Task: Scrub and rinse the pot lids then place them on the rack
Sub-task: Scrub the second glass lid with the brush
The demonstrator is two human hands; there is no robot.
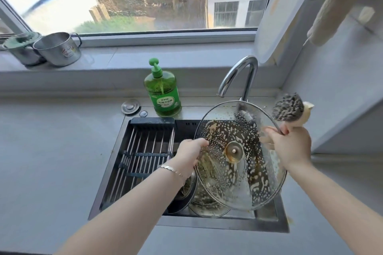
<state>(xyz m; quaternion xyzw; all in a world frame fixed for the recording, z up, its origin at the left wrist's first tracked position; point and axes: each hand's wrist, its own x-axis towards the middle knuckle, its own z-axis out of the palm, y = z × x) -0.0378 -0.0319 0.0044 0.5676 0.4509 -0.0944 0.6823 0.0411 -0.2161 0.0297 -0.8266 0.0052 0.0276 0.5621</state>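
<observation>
Hiding much of lower lid (205,211), hand-held glass lid (234,172).

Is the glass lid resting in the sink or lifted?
Lifted, tilted above the sink: left hand grips the glass lid at one rim, right hand, also holding the scrubber, at the other.

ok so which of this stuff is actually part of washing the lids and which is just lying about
In the job: glass lid, gripped at its rim by the left hand and right hand; scrub brush in the right hand; second lid in the sink; rack; tap; dish soap.
Lying about: metal pots on the sill; sink plug; hanging towel.
</observation>
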